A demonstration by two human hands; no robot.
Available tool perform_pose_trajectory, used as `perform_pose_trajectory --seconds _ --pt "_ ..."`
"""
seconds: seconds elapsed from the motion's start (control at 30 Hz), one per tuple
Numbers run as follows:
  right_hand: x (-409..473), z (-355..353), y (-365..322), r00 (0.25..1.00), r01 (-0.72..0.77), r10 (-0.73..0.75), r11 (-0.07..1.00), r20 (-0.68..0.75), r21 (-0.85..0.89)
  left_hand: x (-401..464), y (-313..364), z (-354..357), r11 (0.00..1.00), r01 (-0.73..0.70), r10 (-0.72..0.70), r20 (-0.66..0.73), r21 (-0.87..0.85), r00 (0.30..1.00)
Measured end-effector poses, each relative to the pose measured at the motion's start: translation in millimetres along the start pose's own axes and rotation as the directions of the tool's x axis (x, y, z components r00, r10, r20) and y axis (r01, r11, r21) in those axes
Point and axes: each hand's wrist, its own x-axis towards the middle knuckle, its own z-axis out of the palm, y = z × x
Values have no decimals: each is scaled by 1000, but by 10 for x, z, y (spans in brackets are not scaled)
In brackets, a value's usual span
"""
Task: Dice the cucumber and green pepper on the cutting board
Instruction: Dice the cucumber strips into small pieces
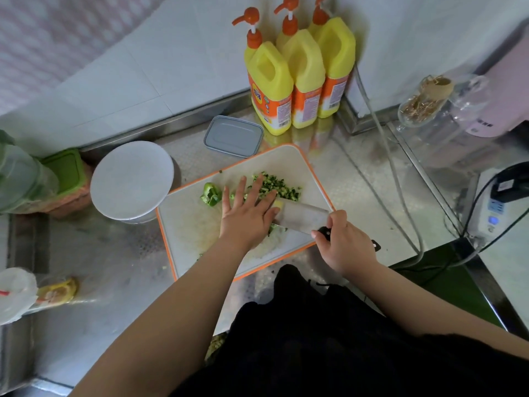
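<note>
My left hand is flat, fingers spread, over the diced cucumber on the cutting board, holding nothing. Right hand is wrapped round the black handle of the cleaver, blade lying next to my left palm. Green pepper chunk sits just left of my fingers, uncut. Pretty crowded around it: white round lid touching the board's left edge, grey container behind, three yellow pump bottles in the corner.
</note>
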Motion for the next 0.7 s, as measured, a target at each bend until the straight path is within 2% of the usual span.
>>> perform_pose_trajectory --seconds 0.17,0.27,0.37,0.47,0.6,0.7 --pt "-24 -26 117 999 -34 34 999 -21 -11 35 -68 -41 992 118 -116 43 -48 992" --pt "-46 -75 175 987 -163 163 986 -1 30 27 -147 -33 974 166 -168 4 -154 986" --pt "-14 -147 141 953 -298 289 950 97 97 15 -168 -48 974 76 -95 -80 -214 992" --pt "32 -193 39 921 -382 352 900 165 211 10 -158 -82 974 -32 -7 -170 -226 986" --pt "66 -235 -79 911 -406 363 871 195 276 14 -172 -54 975 -47 10 -167 -219 986" --pt "74 -254 -134 908 -413 362 862 213 294 -5 -158 -97 952 10 -74 -201 -305 977"
